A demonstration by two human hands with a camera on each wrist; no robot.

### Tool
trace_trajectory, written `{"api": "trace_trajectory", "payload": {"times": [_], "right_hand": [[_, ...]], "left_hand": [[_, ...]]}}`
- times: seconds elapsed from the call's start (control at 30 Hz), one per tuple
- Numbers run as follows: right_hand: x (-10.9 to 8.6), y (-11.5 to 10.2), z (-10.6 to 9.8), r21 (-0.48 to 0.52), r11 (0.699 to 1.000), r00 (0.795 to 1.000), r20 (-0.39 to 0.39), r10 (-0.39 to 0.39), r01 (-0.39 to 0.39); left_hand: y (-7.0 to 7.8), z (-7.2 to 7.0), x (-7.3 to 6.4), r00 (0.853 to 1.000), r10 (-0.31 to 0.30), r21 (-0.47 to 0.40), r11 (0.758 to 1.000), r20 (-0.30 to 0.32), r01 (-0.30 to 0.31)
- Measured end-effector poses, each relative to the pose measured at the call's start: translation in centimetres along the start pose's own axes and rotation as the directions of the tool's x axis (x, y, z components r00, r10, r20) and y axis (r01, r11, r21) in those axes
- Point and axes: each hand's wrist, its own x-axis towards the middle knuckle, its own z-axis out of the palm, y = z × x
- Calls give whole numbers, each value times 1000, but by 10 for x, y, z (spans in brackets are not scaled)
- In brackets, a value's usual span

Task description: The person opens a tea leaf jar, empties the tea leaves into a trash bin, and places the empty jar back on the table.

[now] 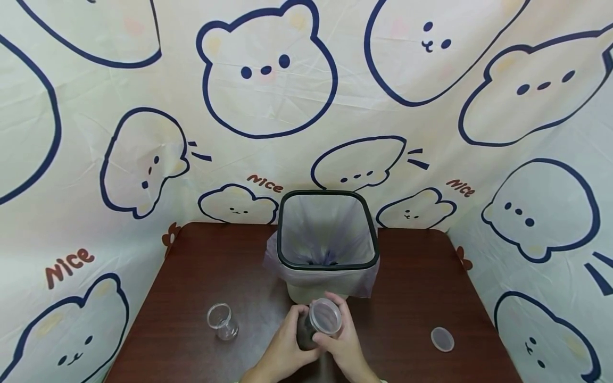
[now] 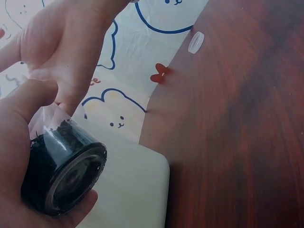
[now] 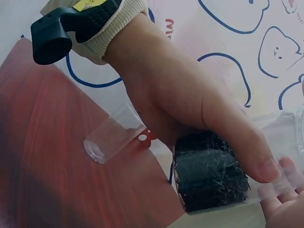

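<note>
A clear jar [image 2: 66,161] holds dark, dry shreds packed in its lower part. My left hand [image 1: 289,340] is wrapped around its dark body, and the left thumb lies along its side in the right wrist view. My right hand [image 1: 347,346] grips the clear upper end, thumb in front and fingers behind. The jar is tilted, its round top [image 1: 325,316] facing up toward the head camera; whether a cover sits on it I cannot tell. In the right wrist view the dark shreds [image 3: 209,171] stay at the base end, below the clear part.
Just beyond the hands stands a bin [image 1: 330,267] with a dark rim and a pale purple bag liner. An upright clear glass [image 1: 223,323] is on the brown table [image 1: 191,276] at left. At right lies a translucent round lid [image 1: 442,339]. Patterned cloth [image 1: 268,106] hangs around.
</note>
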Motion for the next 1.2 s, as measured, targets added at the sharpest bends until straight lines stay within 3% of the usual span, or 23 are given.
{"api": "trace_trajectory", "payload": {"times": [0.2,0.6,1.2], "right_hand": [[0,1,1,11,1000,1000,-27,-15,15],[1,-1,-2,14,997,997,28,-70,69],[1,0,-5,40,999,999,37,-34,32]], "left_hand": [[0,0,0,1000,17,-5,1000,-15,-17],[1,0,2,1000,14,-37,999,-9,-14],[1,-1,2,1000,-5,-20,1000,2,5]]}}
